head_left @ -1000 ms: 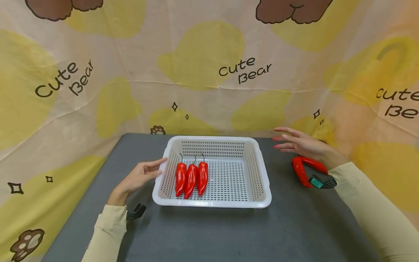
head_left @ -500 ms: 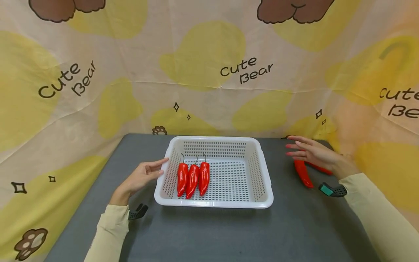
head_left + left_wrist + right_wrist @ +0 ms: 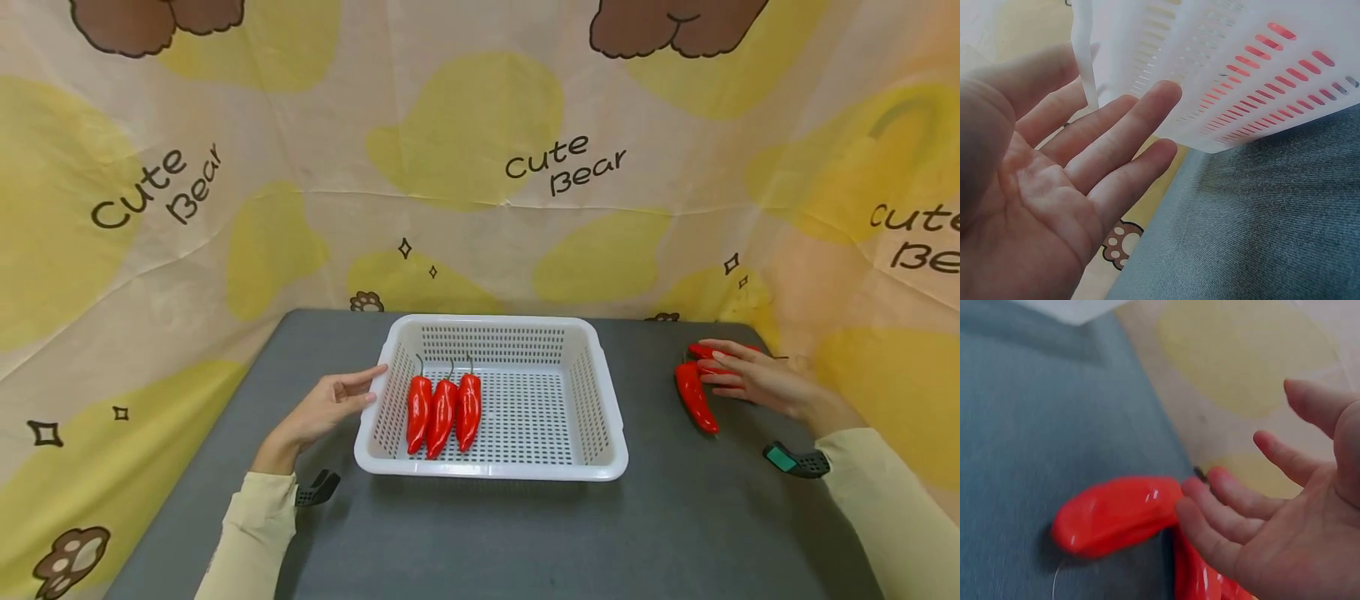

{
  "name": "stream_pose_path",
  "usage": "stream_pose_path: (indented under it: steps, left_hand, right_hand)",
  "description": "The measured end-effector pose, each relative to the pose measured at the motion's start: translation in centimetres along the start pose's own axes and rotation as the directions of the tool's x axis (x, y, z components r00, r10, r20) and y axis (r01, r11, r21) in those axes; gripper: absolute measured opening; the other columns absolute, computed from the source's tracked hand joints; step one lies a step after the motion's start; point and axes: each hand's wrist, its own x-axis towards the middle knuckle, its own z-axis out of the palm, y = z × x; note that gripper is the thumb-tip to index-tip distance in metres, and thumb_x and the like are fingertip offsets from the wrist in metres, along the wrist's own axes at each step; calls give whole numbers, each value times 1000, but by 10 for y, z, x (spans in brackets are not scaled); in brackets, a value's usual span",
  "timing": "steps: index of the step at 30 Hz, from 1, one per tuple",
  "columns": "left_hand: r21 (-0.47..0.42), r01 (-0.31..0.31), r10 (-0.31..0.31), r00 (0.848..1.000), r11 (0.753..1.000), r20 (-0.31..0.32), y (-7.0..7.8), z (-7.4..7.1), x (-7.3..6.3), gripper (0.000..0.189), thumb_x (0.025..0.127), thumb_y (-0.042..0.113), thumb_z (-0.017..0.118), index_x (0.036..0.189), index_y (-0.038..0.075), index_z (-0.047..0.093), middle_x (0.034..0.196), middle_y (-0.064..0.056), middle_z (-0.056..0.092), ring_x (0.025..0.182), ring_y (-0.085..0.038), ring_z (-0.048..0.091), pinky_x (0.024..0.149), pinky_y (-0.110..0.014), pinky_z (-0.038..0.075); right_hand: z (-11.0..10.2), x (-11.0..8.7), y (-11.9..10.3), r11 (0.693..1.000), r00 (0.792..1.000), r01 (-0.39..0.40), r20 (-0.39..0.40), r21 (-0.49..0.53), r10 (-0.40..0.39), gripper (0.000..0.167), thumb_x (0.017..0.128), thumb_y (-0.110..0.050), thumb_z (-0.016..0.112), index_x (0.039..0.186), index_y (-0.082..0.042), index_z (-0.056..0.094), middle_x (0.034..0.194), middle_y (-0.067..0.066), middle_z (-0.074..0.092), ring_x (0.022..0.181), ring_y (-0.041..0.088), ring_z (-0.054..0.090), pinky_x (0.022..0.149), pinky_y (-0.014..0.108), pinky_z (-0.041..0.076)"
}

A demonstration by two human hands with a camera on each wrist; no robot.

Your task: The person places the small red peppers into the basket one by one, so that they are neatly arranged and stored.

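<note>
A white plastic basket [image 3: 487,468] with slotted walls stands on the grey table. Inside it, three glossy red chili peppers [image 3: 442,417] lie side by side toward the left. My left hand [image 3: 322,408] holds the basket's left rim, thumb and forefinger at the edge, while the other fingers extend below the rim along the outer wall in the left wrist view. To the right of the basket, my right hand [image 3: 772,382] reaches over more red peppers [image 3: 1116,515], fingers spread and slightly bent. Its fingertips overlap the stem end of the nearest pepper in the right wrist view, and it partly hides the others.
Behind the table [image 3: 480,542] hangs a pale cloth [image 3: 450,125] with yellow patches, bears and lettering, which also runs down both sides. Each wrist wears a dark strap, the right one [image 3: 797,460] with a green face.
My right hand has moved right and down, away from the basket and onto the loose peppers. The left hand stays at the basket rim, and the peppers inside have not moved.
</note>
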Motion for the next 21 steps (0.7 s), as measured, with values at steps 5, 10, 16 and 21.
stream_pose_path:
  steps: [5,10,16,21]
  left_hand:
    - [-7,4,-4,1000,1000,-4,2,1,0,58,100,18,63,153,4,43,155,-23,45,118,-3,65,101,-41,55]
    - [-13,6,-6,1000,1000,-1,0,2,0,58,100,18,63,153,4,42,155,-23,45,117,-3,66,101,-42,55]
    - [-21,-3,3,1000,1000,1,-3,1,2,58,101,17,63,153,4,43,156,-23,44,117,0,65,99,-33,56]
    - [-14,-2,2,1000,1000,-6,-2,1,2,58,100,17,63,152,1,43,156,-24,43,116,2,64,97,-27,56]
  right_hand:
    - [-4,-4,16,984,995,-83,-69,-158,73,50,111,-31,35,159,-19,26,136,-25,49,128,16,55,96,24,54]
    - [-1,-2,27,974,990,-134,-77,-181,122,58,111,-35,35,162,-12,19,165,25,17,142,58,27,108,49,49]
    - [8,3,32,964,987,-156,-68,-216,144,66,110,-33,38,161,-1,10,163,38,-1,142,64,20,112,67,37]
    - [10,7,37,950,984,-172,-80,-259,157,67,109,-29,43,160,1,10,162,40,5,143,61,22,109,60,44]
